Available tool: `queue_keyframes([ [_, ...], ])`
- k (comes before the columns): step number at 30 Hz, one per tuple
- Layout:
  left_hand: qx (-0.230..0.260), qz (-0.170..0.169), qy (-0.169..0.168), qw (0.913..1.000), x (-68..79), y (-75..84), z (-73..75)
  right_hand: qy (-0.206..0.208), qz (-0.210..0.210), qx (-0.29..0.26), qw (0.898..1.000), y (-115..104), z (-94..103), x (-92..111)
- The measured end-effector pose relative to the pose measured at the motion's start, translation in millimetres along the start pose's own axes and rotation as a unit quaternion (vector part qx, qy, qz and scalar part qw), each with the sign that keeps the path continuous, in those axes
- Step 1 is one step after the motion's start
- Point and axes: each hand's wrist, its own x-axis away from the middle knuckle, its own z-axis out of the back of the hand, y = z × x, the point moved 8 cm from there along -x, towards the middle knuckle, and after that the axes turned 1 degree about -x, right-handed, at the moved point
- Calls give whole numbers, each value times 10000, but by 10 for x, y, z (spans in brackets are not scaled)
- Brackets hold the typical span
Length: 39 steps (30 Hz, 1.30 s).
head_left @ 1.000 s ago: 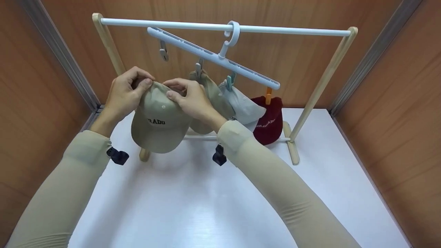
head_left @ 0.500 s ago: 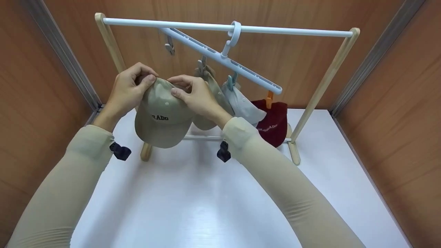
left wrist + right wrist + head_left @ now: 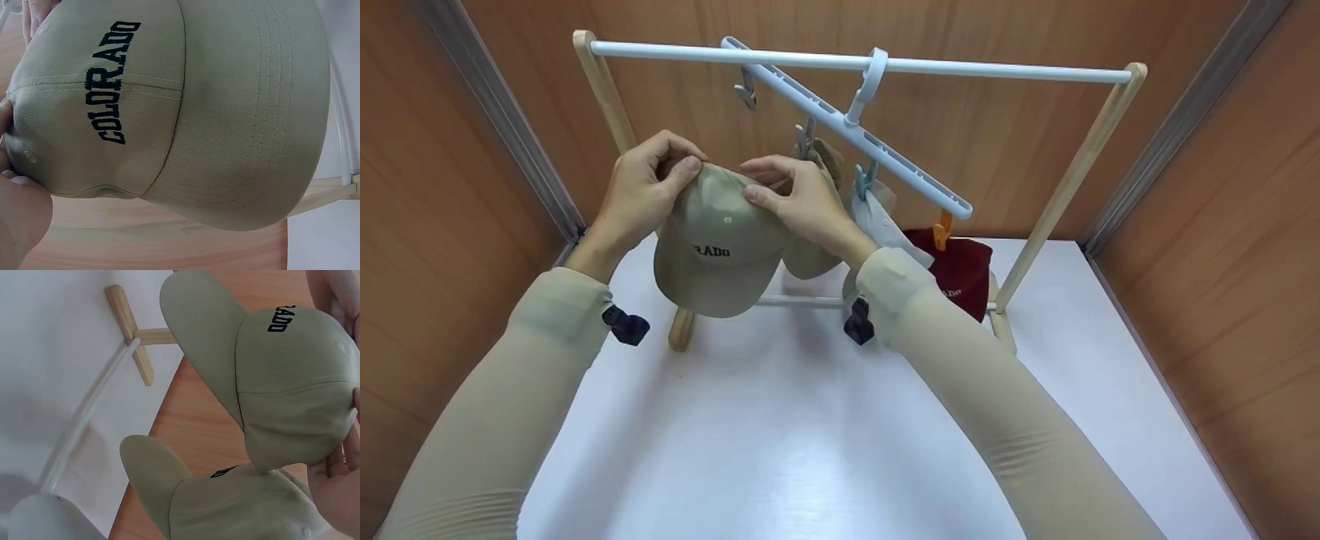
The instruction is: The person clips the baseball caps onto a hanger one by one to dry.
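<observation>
Between my two hands is a beige-green baseball cap (image 3: 720,240), brim down, with dark "COLORADO" lettering that reads in full in the left wrist view. My left hand (image 3: 641,191) pinches the crown's upper left edge. At the crown's upper right, my right hand (image 3: 810,206) pinches the fabric between thumb and fingers. Behind the right hand a second cap of similar colour (image 3: 225,506) hangs from a grey clip (image 3: 804,142). Farther right on the tilted light-blue hanger (image 3: 847,129) hang a pale grey cap (image 3: 881,225) and a dark red cap (image 3: 960,274).
A bare grey clip (image 3: 745,96) hangs at the hanger's raised left end. The hanger hooks over the white rod (image 3: 997,69) of a wooden-legged rack (image 3: 1080,165). Wooden panels (image 3: 1215,210) enclose the white table (image 3: 780,450) at the back and sides.
The hanger has swivelled, its left end moving back and right, its right end lower and nearer. The hanging caps turned with it. Both hands and the held cap rose slightly in view.
</observation>
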Motion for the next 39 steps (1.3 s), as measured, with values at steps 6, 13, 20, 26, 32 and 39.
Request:
queue_keyframes([
  [6, 1, -17, 25, 10000, -12, 13, -21, 53, 48, -79, 9999, 50, 51, 9],
  [13, -8, -72, 13, 10000, -25, 27, -51, 158, 41, -136, 9998, 116, 141, 62],
  [20, -8, -52, 9, 10000, -30, 36, -55, 200, -103, -127, 9997, 160, 191, 93],
  [26, 22, -55, 35, 10000, -35, 51, -49, 193, -152, -104, 9996, 171, 194, 86],
  [32, 104, -56, 31, 9999, -53, 49, -60, 168, -72, -211, 9996, 168, 235, 80],
  [39, 76, 24, 8, 10000, -83, 25, -59, 160, 31, -169, 9997, 137, 258, 69],
])
